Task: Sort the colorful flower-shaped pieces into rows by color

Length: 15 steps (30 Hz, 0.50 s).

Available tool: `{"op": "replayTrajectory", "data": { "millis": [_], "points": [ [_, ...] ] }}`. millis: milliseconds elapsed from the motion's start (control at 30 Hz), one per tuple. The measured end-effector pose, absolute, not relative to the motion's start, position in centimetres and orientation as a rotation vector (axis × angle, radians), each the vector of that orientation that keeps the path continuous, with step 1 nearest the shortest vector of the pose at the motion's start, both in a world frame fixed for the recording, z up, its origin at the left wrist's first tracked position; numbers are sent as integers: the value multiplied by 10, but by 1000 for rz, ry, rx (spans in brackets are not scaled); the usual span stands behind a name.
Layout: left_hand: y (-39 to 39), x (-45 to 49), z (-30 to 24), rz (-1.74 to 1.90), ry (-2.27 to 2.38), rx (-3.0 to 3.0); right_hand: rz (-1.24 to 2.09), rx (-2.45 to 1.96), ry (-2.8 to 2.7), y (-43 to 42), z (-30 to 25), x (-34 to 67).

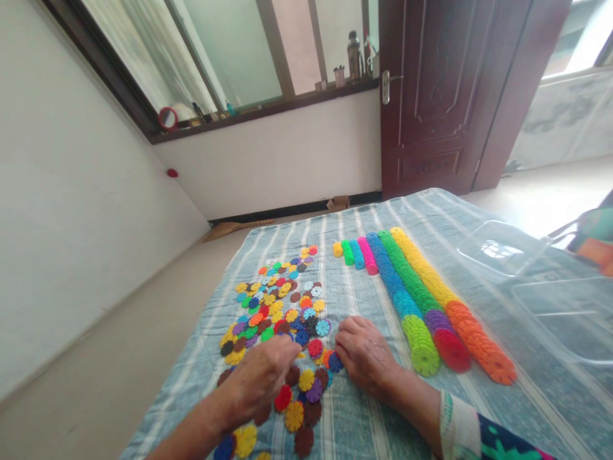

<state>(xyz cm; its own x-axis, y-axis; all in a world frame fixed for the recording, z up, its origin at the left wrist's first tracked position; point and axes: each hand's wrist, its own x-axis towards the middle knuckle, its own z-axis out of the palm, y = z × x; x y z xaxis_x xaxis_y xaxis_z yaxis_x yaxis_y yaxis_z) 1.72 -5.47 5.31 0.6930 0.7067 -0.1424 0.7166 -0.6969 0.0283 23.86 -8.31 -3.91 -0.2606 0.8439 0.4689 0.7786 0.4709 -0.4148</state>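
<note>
While the left hand (pixel 272 358) is curled over loose notched plastic discs (pixel 291 315), the right hand (pixel 361 348) is rested on the striped cloth (pixel 352 291), its fingers bent and its fingertips just beside a dark blue disc (pixel 335 362). With the right hand taken as the clock's centre and twelve as the far edge, the left hand is found at nine o'clock, its fingers drawn together; whether a disc is pinched in either hand cannot be told. The loose discs are strewn from eight to eleven o'clock, their spread's long axis laid from one toward seven. Between one and four o'clock, overlapped discs are arranged in a blue-to-lime row (pixel 398 295), a green-to-red row (pixel 417 291) and a yellow-to-orange row (pixel 445 292). Their long axes are pointed roughly from eleven to five, with full disc faces shown at the five o'clock ends. Near twelve, four short rows (pixel 357 254) are lined up. At two o'clock, a clear plastic container (pixel 502 248) is seen.
</note>
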Motion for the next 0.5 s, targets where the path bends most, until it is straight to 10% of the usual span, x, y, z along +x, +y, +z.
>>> {"op": "replayTrajectory", "data": {
  "millis": [500],
  "points": [
    [129,131,17,623,1511,2424,149,-1321,-2031,-81,-43,234]
  ]
}}
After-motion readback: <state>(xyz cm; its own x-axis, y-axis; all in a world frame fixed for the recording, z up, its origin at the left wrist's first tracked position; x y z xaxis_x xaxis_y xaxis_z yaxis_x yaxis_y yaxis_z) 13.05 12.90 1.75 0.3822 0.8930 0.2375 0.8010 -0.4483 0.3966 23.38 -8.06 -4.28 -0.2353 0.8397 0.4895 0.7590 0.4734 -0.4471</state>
